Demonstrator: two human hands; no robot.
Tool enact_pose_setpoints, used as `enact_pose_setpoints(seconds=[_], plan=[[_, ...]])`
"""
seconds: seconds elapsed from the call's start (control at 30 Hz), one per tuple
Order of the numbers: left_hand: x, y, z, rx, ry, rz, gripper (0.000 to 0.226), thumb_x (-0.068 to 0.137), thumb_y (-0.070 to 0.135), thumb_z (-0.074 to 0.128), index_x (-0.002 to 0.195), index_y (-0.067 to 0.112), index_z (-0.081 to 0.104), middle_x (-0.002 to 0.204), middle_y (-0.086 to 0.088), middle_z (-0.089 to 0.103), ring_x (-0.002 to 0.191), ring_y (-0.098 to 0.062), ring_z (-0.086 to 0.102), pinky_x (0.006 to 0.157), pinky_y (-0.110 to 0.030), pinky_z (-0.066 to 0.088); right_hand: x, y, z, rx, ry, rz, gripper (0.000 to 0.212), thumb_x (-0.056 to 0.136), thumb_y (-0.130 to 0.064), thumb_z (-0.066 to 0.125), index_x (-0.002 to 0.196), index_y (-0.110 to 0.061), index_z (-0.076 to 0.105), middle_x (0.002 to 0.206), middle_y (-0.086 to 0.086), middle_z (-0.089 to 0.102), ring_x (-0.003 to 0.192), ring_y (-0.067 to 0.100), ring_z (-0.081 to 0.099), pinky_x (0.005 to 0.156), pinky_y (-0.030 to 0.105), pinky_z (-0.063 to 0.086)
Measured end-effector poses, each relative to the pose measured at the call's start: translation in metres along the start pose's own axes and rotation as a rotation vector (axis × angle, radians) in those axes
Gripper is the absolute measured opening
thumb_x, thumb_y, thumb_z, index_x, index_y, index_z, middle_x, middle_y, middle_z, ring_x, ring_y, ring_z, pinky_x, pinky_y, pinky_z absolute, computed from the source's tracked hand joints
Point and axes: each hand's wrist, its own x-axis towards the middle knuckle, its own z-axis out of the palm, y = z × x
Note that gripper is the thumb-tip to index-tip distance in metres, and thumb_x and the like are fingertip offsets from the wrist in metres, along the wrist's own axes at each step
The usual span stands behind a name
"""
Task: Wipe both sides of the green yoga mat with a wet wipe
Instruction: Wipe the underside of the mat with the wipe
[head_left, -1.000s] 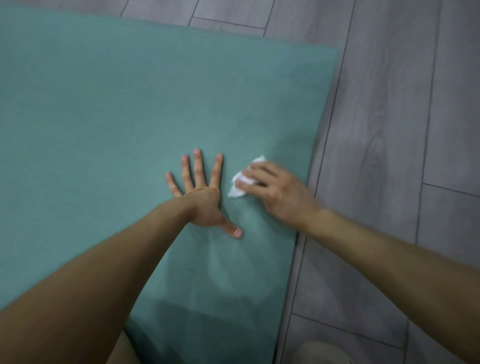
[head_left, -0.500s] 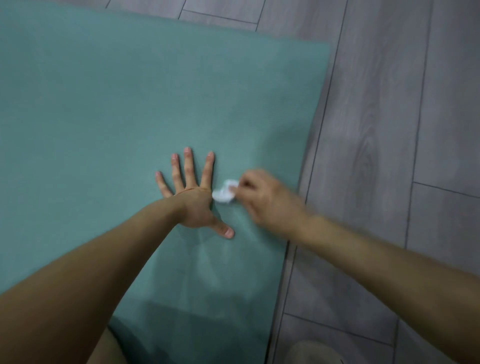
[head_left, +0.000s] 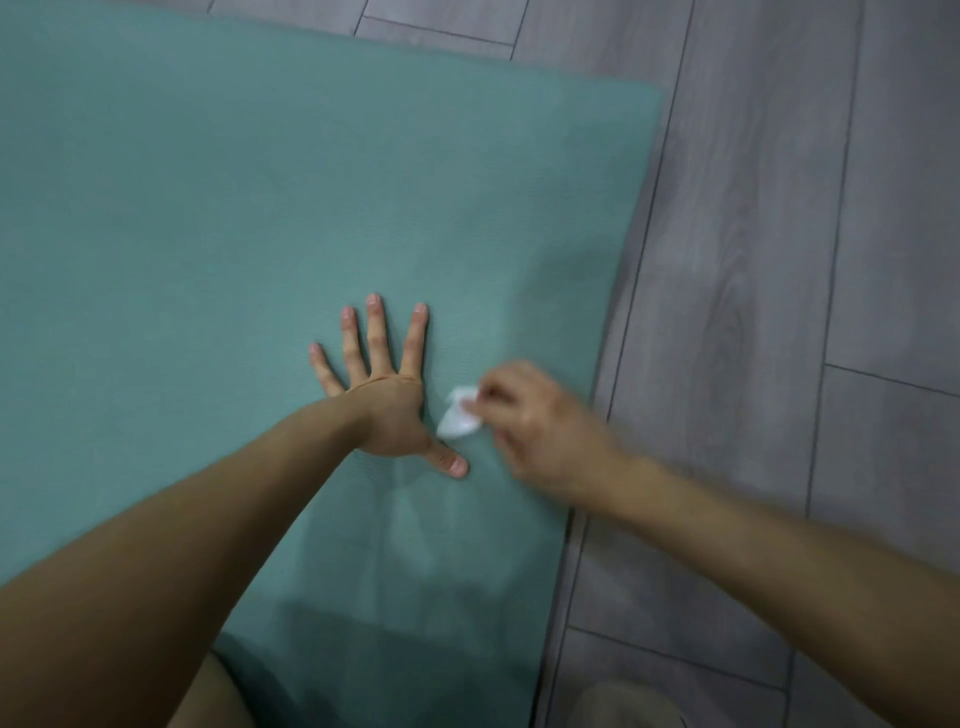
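Left hand (head_left: 384, 410) flat, fingers spread, on green yoga mat (head_left: 260, 208) | right hand (head_left: 530, 421) pinches wet wipe (head_left: 460, 415) (blurred) | risk — wipe may snag against left hand, slip free

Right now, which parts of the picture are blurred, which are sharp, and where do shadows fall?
In the head view, the right hand and the wipe it holds are smeared by motion blur. The left hand, flat on the mat, is sharp, with clear nails. A soft shadow darkens the mat's near end, and the floor shows no glare.
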Motion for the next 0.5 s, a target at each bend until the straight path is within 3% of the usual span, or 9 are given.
enact_pose_setpoints(seconds=[0.1,0.2,0.27,0.3,0.4,0.5], plan=[[0.0,0.0,0.001,0.008,0.008,0.006,0.184,0.028,0.092,0.083,0.134,0.044,-0.058,0.137,-0.008,-0.071,0.13,-0.039,-0.062,0.111,-0.078,-0.021,0.004,0.021,-0.002,-0.113,-0.048,-0.166,0.027,0.098,-0.009,0.051,0.113,-0.004,0.073,0.104,0.014,0.062,0.095,0.032,0.058,0.074,0.041,0.055],[-0.001,-0.001,0.0,-0.017,0.002,0.017,0.183,0.028,0.091,0.085,0.134,0.045,-0.058,0.136,-0.007,-0.071,0.128,-0.037,-0.063,0.111,-0.077,-0.023,0.058,0.119,-0.047,-0.365,0.128,0.201,0.036,0.099,-0.037,0.044,0.11,-0.016,0.071,0.105,0.003,0.056,0.101,0.03,0.058,0.081,0.037,0.049],[-0.003,0.0,-0.001,-0.018,-0.002,0.013,0.183,0.028,0.091,0.085,0.134,0.045,-0.058,0.136,-0.007,-0.072,0.128,-0.037,-0.064,0.111,-0.077,-0.023,0.079,0.164,-0.079,-0.405,0.235,0.409,0.045,0.096,-0.04,0.042,0.112,-0.016,0.077,0.102,0.007,0.057,0.098,0.033,0.058,0.081,0.038,0.05],[-0.003,0.0,-0.001,-0.016,-0.004,0.011,0.183,0.028,0.091,0.085,0.133,0.045,-0.058,0.135,-0.007,-0.072,0.127,-0.037,-0.064,0.111,-0.077,-0.023,0.084,0.168,-0.084,-0.344,0.289,0.41,0.043,0.096,-0.036,0.045,0.113,-0.014,0.079,0.1,0.012,0.06,0.094,0.035,0.06,0.078,0.042,0.052],[-0.001,-0.001,-0.001,-0.011,0.0,0.014,0.183,0.028,0.091,0.085,0.133,0.044,-0.058,0.135,-0.006,-0.072,0.127,-0.037,-0.064,0.11,-0.077,-0.024,0.07,0.103,-0.05,-0.204,0.209,0.244,0.039,0.1,-0.028,0.048,0.112,-0.009,0.079,0.095,0.017,0.062,0.085,0.037,0.062,0.074,0.044,0.053],[0.002,-0.001,0.002,-0.003,0.017,-0.004,0.183,0.029,0.091,0.084,0.133,0.043,-0.059,0.134,-0.008,-0.072,0.128,-0.038,-0.064,0.111,-0.077,-0.023,0.022,0.011,0.004,0.003,-0.029,-0.056,0.024,0.101,-0.015,0.055,0.11,-0.006,0.076,0.097,0.015,0.061,0.087,0.033,0.057,0.072,0.044,0.052]])
